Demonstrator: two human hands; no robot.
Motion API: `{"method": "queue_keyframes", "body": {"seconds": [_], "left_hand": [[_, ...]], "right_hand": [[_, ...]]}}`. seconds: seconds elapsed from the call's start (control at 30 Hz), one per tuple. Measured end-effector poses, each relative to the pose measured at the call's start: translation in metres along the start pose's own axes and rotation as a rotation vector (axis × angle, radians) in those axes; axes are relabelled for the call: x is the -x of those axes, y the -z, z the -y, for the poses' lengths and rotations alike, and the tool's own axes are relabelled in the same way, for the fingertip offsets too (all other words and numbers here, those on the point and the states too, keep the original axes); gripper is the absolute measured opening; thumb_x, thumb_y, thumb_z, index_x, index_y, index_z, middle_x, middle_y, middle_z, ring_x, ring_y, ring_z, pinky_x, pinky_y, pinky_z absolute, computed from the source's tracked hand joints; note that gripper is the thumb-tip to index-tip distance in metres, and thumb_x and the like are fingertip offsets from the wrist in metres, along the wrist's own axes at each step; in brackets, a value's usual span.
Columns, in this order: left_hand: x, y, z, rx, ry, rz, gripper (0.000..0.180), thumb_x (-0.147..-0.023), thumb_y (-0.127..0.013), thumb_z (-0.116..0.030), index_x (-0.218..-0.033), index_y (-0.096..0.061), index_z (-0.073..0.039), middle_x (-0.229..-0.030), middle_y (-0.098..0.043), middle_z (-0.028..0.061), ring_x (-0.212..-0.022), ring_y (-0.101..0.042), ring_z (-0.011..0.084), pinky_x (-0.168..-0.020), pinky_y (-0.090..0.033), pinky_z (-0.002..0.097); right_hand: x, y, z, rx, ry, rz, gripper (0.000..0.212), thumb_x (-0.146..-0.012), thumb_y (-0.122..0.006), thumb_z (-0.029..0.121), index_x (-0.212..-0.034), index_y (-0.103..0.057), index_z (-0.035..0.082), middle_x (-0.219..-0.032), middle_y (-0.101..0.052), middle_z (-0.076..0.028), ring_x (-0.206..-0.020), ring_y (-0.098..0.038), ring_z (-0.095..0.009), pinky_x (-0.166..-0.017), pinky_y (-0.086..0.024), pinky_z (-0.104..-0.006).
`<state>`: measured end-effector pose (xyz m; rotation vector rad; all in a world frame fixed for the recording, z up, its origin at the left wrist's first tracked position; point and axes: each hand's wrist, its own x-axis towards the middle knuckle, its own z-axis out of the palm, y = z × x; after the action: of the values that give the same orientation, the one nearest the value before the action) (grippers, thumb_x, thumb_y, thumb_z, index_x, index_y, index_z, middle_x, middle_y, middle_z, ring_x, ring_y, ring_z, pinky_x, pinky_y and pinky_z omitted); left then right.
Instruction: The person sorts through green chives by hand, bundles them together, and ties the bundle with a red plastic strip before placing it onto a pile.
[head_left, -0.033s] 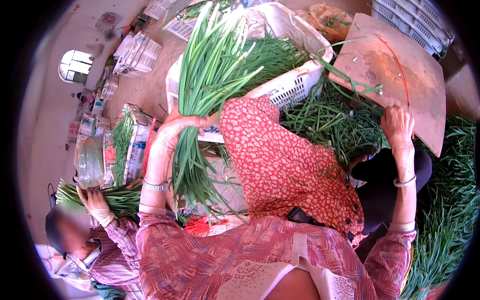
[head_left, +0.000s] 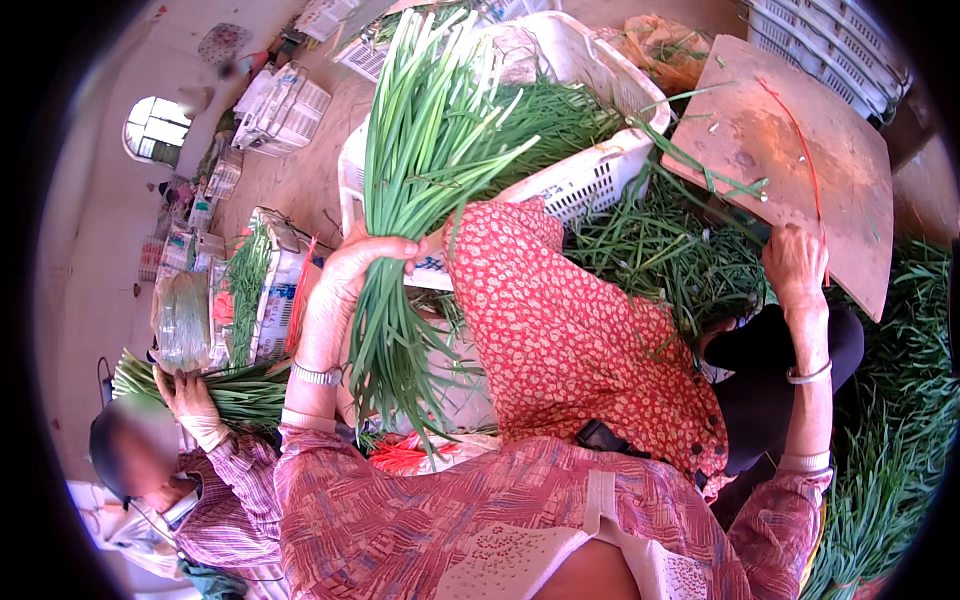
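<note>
Because the two hands are well apart, we judge that the relation which matters most is the one between the bunch of green stalks [head_left: 430, 160] on the left and the thin red strip [head_left: 806, 150] on the right. We see the left hand [head_left: 365, 255] wrapped around the bunch at its narrow part, with the thumb lying across the front. From this grip, the pale ends spread away from the body, before the white crate [head_left: 600, 175], and the darker leaf tips hang back toward the chest. So the long axis of the bunch runs roughly away from the person.

The strip lies on the brown board [head_left: 850, 170], and it runs in nearly the same direction, not across, only with a soft curve. Its nearer end comes down just beside the right hand [head_left: 795, 265], which is at the near edge of the board. The fingers of this hand are curled, but we cannot tell whether they pinch anything.

For the strip, the right hand is clearly the nearer one; for the bunch, it is the left. Between the two hands we find the lap in red patterned cloth [head_left: 570, 310] and a heap of loose greens [head_left: 670, 260].
</note>
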<state>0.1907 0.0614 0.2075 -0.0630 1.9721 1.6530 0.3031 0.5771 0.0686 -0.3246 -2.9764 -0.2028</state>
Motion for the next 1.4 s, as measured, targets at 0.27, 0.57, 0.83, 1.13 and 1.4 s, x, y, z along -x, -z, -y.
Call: {"method": "queue_keyframes", "body": {"seconds": [0.27, 0.57, 0.83, 1.13, 1.4], "left_hand": [[-0.008, -0.025, 0.022, 0.129, 0.022, 0.185, 0.039, -0.071, -0.072, -0.008, -0.108, -0.062, 0.002, -0.087, -0.067, 0.0104, -0.067, -0.061, 0.0195, -0.065, -0.049, 0.0308], [-0.008, -0.075, 0.013, -0.034, 0.066, 0.283, 0.047, -0.067, -0.072, -0.009, -0.110, -0.060, 0.005, -0.085, -0.066, 0.0145, -0.065, -0.060, 0.0224, -0.062, -0.049, 0.0327], [-0.010, -0.076, 0.021, -0.039, 0.061, 0.389, 0.053, -0.066, -0.074, -0.012, -0.114, -0.060, 0.005, -0.090, -0.068, 0.0156, -0.066, -0.063, 0.0226, -0.063, -0.051, 0.0334], [-0.016, -0.083, 0.035, 0.030, 0.109, 0.423, 0.071, -0.066, -0.078, -0.013, -0.128, -0.048, 0.002, -0.086, -0.065, 0.0160, -0.062, -0.062, 0.0217, -0.056, -0.050, 0.0307], [-0.003, -0.061, 0.057, 0.130, 0.076, 0.410, 0.057, -0.067, -0.074, -0.011, -0.119, -0.055, 0.003, -0.086, -0.067, 0.0143, -0.066, -0.061, 0.0207, -0.058, -0.049, 0.0320]], "right_hand": [[-0.010, 0.097, 0.059, -0.696, 0.203, -0.177, 0.017, -0.087, -0.069, 0.025, -0.096, -0.070, 0.010, -0.086, -0.066, -0.009, -0.075, -0.067, -0.033, -0.065, -0.053, -0.0426], [-0.087, 0.141, 0.146, -0.647, 0.323, -0.784, 0.028, -0.086, -0.070, 0.036, -0.100, -0.070, 0.011, -0.099, -0.063, -0.008, -0.100, -0.057, -0.029, -0.084, -0.048, -0.0414], [-0.100, 0.112, 0.154, -0.516, 0.465, -0.694, 0.023, -0.087, -0.066, 0.034, -0.091, -0.070, 0.012, -0.083, -0.065, -0.006, -0.093, -0.061, -0.026, -0.092, -0.043, -0.0439], [-0.099, 0.095, 0.120, -0.444, 0.341, -0.764, 0.020, -0.090, -0.063, 0.031, -0.093, -0.069, 0.012, -0.081, -0.064, -0.007, -0.080, -0.065, -0.028, -0.083, -0.048, -0.0406], [-0.099, 0.077, -0.054, -0.227, -0.251, -0.512, 0.032, -0.091, -0.058, 0.041, -0.111, -0.065, 0.017, -0.094, -0.068, -0.011, -0.086, -0.066, -0.036, -0.080, -0.051, -0.0466]]}}
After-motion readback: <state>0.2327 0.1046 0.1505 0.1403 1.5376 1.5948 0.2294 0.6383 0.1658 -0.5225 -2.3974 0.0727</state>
